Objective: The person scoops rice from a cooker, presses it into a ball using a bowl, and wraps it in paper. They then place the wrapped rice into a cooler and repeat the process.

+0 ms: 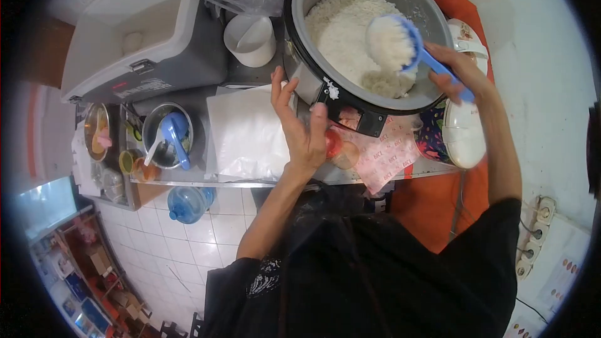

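Observation:
My right hand (pixel 460 74) is wrapped round the handle of a blue rice scoop (pixel 432 59), its bowl heaped with white rice. The scoop is over the large rice cooker (pixel 300 56), inside the rim. White rice (pixel 344 31) fills much of the pot, piled toward the far left. My left hand (pixel 303 134) is raised at the cooker's front left, fingers spread and nothing in them. Rice grains stick to the cooker's front latch (pixel 332 91). Close by the left thumb is a small red round thing (pixel 333 143), partly hidden.
White paper sheets (pixel 244 128) lie left of the cooker, near a metal bowl (pixel 168 131) of utensils. Behind stand a white tub (pixel 250 40) and a grey cooler box (pixel 150 56). Pink printed paper (pixel 385 150) hangs over the table edge. A smaller cooker (pixel 463 134) stands right.

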`<control>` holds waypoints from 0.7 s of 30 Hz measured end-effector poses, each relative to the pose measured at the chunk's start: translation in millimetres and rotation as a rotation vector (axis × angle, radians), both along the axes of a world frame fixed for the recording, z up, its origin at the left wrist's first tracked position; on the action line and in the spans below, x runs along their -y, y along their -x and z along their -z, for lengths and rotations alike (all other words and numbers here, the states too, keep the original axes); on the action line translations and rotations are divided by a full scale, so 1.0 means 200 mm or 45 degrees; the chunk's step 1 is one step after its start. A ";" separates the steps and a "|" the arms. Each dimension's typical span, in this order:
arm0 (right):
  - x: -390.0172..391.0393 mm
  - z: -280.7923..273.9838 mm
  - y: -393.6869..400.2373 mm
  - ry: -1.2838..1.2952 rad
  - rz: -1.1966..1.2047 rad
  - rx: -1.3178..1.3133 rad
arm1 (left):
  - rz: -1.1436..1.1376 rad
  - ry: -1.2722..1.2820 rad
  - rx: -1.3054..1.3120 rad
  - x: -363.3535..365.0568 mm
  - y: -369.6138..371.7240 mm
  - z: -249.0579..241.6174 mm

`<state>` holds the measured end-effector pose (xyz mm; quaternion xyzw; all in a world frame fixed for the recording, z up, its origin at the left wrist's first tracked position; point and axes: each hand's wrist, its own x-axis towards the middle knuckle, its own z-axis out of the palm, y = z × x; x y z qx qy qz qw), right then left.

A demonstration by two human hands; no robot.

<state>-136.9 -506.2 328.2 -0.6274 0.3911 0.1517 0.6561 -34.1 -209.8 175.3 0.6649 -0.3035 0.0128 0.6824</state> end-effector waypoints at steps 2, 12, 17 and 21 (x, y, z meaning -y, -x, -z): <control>0.06 0.02 -0.16 0.153 -0.132 -0.066 | 0.054 -0.055 0.149 0.01 0.00 -0.02; -0.03 0.13 -0.50 0.569 -1.536 -0.730 | 0.052 -0.315 0.311 0.07 0.05 0.02; 0.02 0.00 -0.50 0.554 -1.475 -0.697 | 0.036 -0.300 0.279 0.09 0.04 0.03; 0.30 0.08 -0.42 -0.123 -0.970 -0.872 | 0.053 -0.285 0.264 0.07 0.06 0.03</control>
